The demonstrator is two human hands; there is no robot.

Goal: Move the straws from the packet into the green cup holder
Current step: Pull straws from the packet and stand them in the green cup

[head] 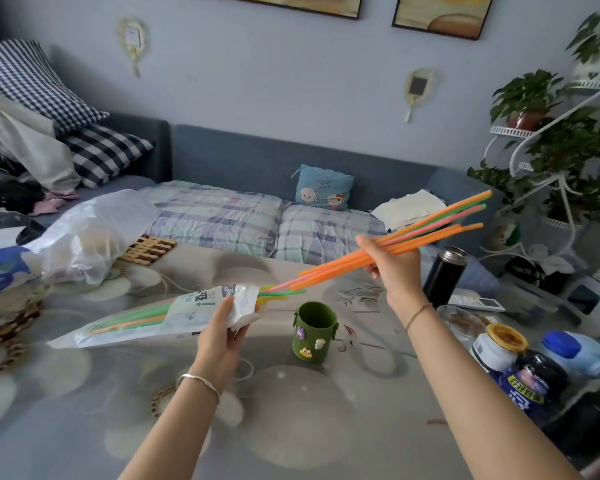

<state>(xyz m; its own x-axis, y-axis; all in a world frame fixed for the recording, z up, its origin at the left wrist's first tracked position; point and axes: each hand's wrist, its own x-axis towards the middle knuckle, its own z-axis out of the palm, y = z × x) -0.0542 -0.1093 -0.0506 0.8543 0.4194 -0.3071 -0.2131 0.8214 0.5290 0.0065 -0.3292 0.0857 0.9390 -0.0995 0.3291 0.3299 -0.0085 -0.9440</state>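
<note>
While the right hand [394, 268] gripped a loose bundle of straws [426, 233] and the left hand [222, 329] clamped the packet [174, 315] mouth, trailing tips risked snagging and spilling short of the green cup holder [314, 332].

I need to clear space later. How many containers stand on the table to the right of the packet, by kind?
Green cup holder: 1
Black flask: 1
White jar with yellow lid: 1
Bottles: 2, the blue-capped bottle and the dark bottle with blue label
Clear glass item, kind unclear: 1
Total: 6
</note>
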